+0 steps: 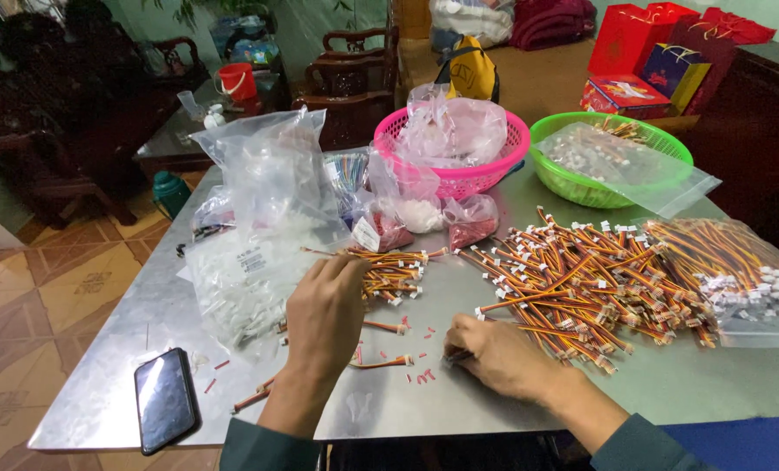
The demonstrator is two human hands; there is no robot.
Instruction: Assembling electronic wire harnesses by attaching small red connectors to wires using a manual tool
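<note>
My left hand (pixel 324 314) hovers over the metal table (pixel 407 401) with its fingers curled at a small bundle of striped wire harnesses (pixel 394 272) with white connectors. My right hand (pixel 494 353) rests on the table, fingers pinched at the near end of a big pile of the same orange, red and black wire harnesses (pixel 581 279). Two loose harnesses (pixel 385 345) and tiny red bits lie between my hands. What my fingers hold is hidden.
Clear bags of white parts (pixel 258 235) lie left. A pink basket (pixel 459 148) and a green basket (pixel 607 157) stand at the back, a bag of harnesses (pixel 738 270) at right. A black phone (pixel 166 399) lies near the front left edge. Chairs stand beyond.
</note>
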